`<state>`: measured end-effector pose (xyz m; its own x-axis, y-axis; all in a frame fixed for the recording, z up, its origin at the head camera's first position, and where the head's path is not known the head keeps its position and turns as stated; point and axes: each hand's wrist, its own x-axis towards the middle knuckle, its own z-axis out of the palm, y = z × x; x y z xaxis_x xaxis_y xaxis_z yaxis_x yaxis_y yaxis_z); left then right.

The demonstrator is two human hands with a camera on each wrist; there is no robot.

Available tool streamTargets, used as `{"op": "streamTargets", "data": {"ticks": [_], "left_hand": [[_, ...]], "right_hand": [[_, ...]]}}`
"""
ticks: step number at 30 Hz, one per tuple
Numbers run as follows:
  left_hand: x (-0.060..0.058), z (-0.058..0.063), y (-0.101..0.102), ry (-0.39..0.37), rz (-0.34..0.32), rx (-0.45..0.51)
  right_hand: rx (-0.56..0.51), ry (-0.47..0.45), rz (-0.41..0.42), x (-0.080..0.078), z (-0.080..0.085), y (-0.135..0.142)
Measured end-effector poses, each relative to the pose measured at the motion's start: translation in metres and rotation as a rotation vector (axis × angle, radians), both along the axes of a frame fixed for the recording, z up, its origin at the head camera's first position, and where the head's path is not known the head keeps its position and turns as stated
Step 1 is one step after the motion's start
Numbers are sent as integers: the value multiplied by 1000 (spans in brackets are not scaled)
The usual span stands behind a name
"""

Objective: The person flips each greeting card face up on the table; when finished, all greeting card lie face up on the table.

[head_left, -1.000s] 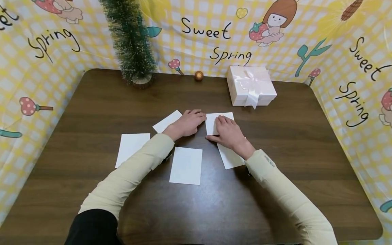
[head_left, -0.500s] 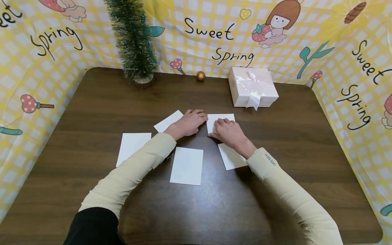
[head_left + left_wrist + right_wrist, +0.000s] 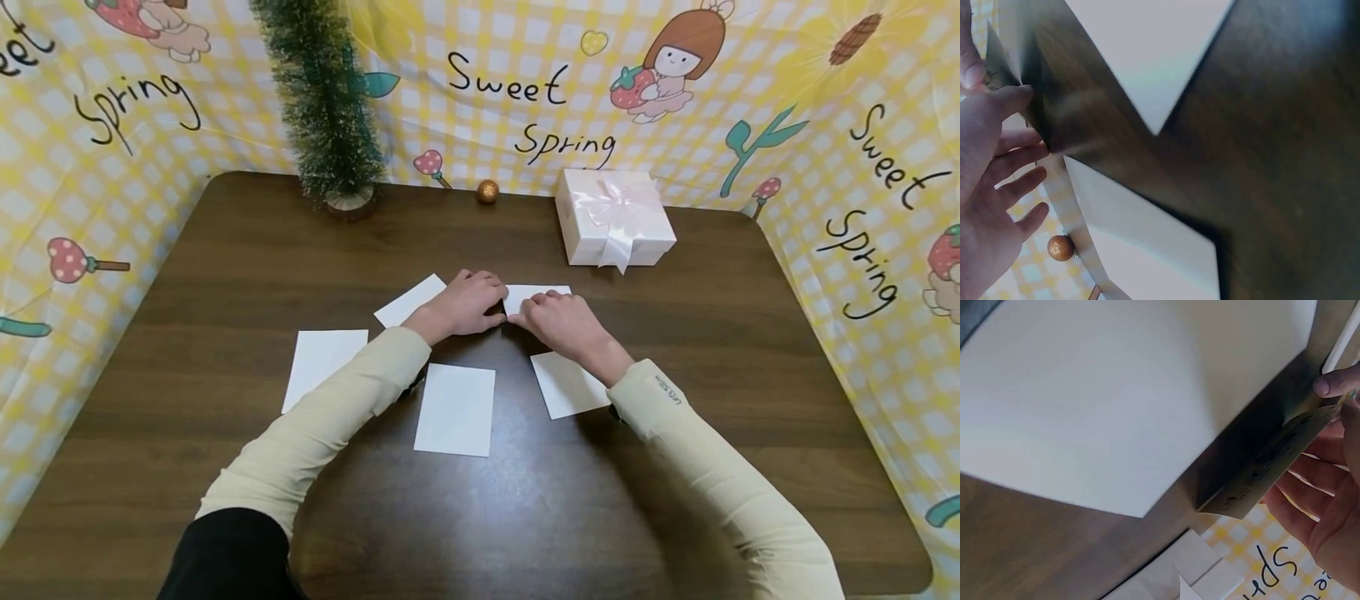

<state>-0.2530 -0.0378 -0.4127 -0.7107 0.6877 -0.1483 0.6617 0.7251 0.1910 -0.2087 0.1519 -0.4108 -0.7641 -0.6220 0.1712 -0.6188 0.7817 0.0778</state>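
A yellow-checked cloth point(image 3: 675, 167) with "Sweet Spring" lettering wraps the left, right and far sides of a dark wooden table point(image 3: 412, 525). From where I stand, the person's left sleeve point(image 3: 322, 421) slants in from the near left and the right sleeve point(image 3: 712, 467) from the near right, both arms stretched well out so the hands come close at the middle. A green bristly tree point(image 3: 326, 108) stands at the far left, and a pale pink box point(image 3: 615, 221) with a ribbon bow sits at the far right.

The right hand point(image 3: 562, 323) points far and left, palm down, fingers bent over the far card point(image 3: 522, 297); the thumb is at its near edge, so the card is pinched between them, tilted up off the wood with dark print on its underside. The left hand point(image 3: 467, 302) reaches in from the other side, thumb and fingers apart and relaxed, tips at that card's left edge; I can't tell how firmly they touch. The two thumbs nearly meet.

Four more white cards lie flat: a near middle card point(image 3: 454, 410), a left card point(image 3: 322, 362), a right card point(image 3: 566, 387) and a far-left card point(image 3: 411, 300). A small coppery ball point(image 3: 487, 192) sits at the far edge.
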Motion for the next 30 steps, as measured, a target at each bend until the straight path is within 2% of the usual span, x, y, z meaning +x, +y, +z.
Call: {"op": "streamTargets", "data": {"ticks": [10,16,20,24,27,30], "left_hand": [[5,-2,4,189,-12,114],[10,10,4,234,2,146],[13,18,1,212,12,221],[17,23,-3,154,20,357],[18,25,-6,62,45,460],[20,26,-7,-58,89,551]], "right_hand": [[-79,0,-1,-3,15,2],[-158,-170,-61,-8,40,9],[-302,-274,-102,-8,54,22],[-462,-345,-148,-7,64,37],[-565,-402,-177,-6,66,47],[-642,-460,-171,-5,64,53]]}}
